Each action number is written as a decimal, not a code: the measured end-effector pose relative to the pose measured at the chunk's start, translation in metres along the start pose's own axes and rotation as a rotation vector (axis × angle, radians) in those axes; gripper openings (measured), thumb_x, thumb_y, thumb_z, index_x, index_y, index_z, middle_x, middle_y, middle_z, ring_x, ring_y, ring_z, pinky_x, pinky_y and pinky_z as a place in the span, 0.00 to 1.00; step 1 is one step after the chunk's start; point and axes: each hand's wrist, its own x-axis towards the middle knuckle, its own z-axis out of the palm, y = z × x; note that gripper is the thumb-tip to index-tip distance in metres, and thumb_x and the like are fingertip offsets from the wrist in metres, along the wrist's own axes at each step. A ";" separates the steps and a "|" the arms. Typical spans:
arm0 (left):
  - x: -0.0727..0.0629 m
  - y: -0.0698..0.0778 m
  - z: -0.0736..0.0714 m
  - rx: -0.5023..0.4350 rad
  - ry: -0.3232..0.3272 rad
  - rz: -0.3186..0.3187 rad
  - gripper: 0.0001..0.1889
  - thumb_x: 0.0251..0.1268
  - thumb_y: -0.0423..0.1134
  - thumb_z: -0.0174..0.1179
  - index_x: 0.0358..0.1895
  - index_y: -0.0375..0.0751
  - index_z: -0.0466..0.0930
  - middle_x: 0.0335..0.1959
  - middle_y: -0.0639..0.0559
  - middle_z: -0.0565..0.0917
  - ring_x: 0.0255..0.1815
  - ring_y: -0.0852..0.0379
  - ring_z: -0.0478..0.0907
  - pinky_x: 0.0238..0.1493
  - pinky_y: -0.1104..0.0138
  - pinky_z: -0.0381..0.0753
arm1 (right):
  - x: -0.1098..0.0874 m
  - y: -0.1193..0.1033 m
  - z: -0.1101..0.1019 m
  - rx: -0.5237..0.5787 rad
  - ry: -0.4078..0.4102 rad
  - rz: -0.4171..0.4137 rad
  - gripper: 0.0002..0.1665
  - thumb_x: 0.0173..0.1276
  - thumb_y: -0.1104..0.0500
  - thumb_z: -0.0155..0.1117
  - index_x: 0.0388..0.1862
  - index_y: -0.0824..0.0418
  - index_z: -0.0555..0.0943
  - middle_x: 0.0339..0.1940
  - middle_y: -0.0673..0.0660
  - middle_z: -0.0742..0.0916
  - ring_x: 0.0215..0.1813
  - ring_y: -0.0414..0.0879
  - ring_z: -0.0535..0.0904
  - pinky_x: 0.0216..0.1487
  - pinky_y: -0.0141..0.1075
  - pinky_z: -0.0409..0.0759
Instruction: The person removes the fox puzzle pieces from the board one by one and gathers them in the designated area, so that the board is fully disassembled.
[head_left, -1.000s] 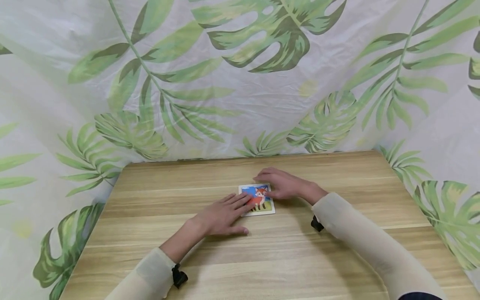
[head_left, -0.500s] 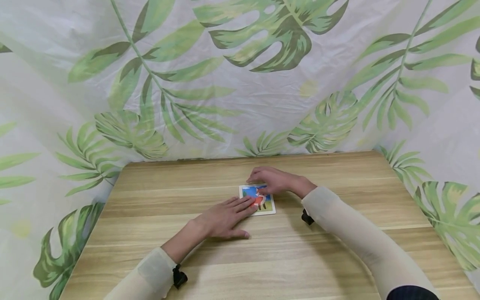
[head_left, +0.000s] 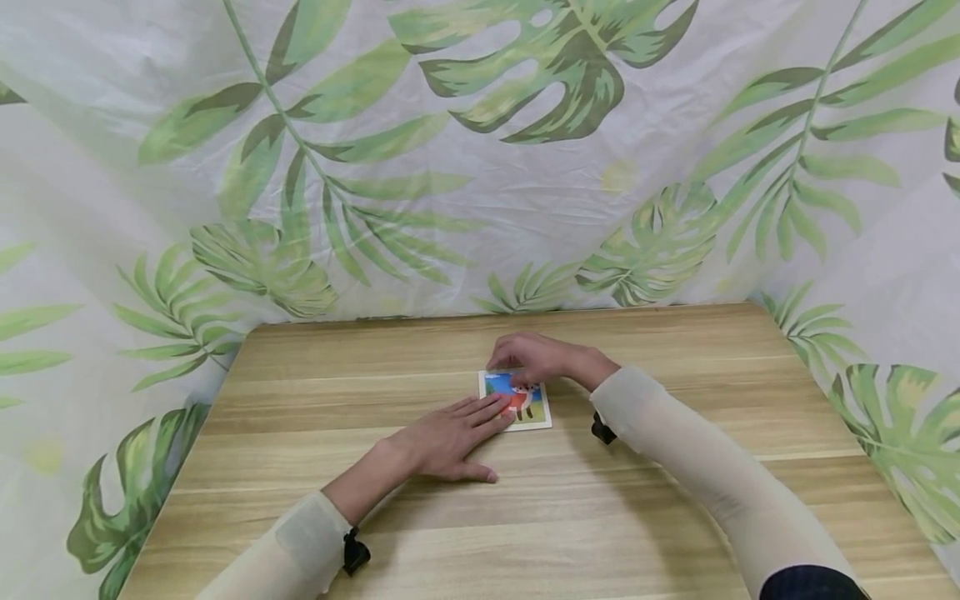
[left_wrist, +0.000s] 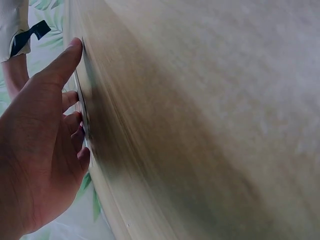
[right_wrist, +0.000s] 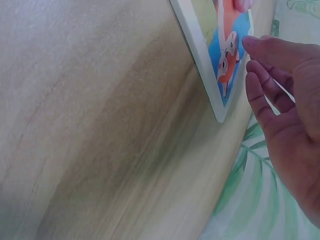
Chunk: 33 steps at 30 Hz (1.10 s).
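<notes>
A small square picture board (head_left: 536, 419) with a white rim lies flat on the table, showing an orange fox against blue and green. My left hand (head_left: 450, 437) rests flat across its left part, with straight fingers and the thumb spread onto the wood. Over the far edge of the board is my right hand (head_left: 543, 357), its fingers bent and its thumb above the picture near the fox's head. In the right wrist view, this hand (right_wrist: 290, 100) has a gap between thumb and fingers, with nothing visible held there. The left fingers cover part of the fox.
The wooden table (head_left: 345, 367) runs back to a cloth backdrop (head_left: 420, 208) printed with green leaves. A small black device (head_left: 356, 552) is strapped at the left wrist and another black device (head_left: 602, 429) at the right.
My right hand has moved left along the board's far edge, its thumb sliding from the right side to over the fox's head. The left hand stays nearly still on the board.
</notes>
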 end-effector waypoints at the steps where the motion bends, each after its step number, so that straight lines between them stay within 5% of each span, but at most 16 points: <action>1: 0.000 0.000 0.000 -0.002 -0.006 -0.002 0.49 0.77 0.72 0.49 0.88 0.46 0.46 0.89 0.46 0.44 0.89 0.52 0.40 0.87 0.54 0.49 | 0.001 0.000 0.000 0.004 -0.003 0.006 0.23 0.64 0.71 0.74 0.59 0.63 0.88 0.51 0.57 0.88 0.50 0.45 0.82 0.55 0.39 0.83; 13: 0.001 0.000 0.000 0.014 -0.015 -0.003 0.50 0.76 0.73 0.49 0.88 0.46 0.45 0.89 0.44 0.43 0.89 0.51 0.39 0.87 0.54 0.47 | 0.010 -0.001 0.001 -0.001 -0.072 0.077 0.21 0.66 0.68 0.75 0.58 0.59 0.89 0.49 0.52 0.85 0.48 0.42 0.80 0.52 0.36 0.81; 33: 0.003 0.002 -0.001 0.079 0.007 0.007 0.49 0.76 0.73 0.49 0.87 0.43 0.50 0.89 0.42 0.48 0.89 0.49 0.43 0.86 0.53 0.49 | 0.019 -0.006 -0.009 -0.098 -0.141 0.032 0.20 0.61 0.68 0.77 0.53 0.58 0.90 0.43 0.53 0.85 0.40 0.41 0.76 0.45 0.34 0.77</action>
